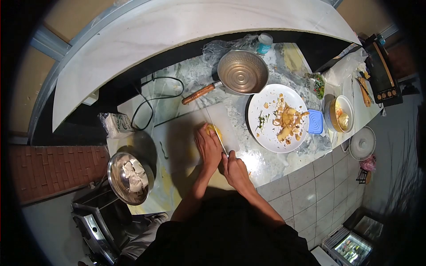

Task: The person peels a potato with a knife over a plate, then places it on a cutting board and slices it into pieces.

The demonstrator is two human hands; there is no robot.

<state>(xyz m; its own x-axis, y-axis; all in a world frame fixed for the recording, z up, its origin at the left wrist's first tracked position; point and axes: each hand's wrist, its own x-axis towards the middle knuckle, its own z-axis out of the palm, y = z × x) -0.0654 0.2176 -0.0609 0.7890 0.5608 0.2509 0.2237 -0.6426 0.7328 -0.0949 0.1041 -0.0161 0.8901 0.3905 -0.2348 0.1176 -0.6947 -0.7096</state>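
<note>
My left hand [208, 146] is closed over a yellow piece of food [214, 130], which looks like a peeled potato, and presses it on the pale cutting board [179, 126]. In my right hand [236, 170] is the handle of a knife [219, 134], its long blade lying along the right side of the yellow piece. My fingers partly cover that piece, so how far the blade is into it cannot be made out. A thin green strip [163, 150] lies on the board left of my hands.
Right of the board, a white plate [264, 141] holds peelings and green scraps. Behind stands a hammered saucepan [242, 71] with a wooden handle. A steel bowl [116, 189] with pale pieces sits at the left edge. A blue lid [315, 122] and food tub [332, 117] are at right.
</note>
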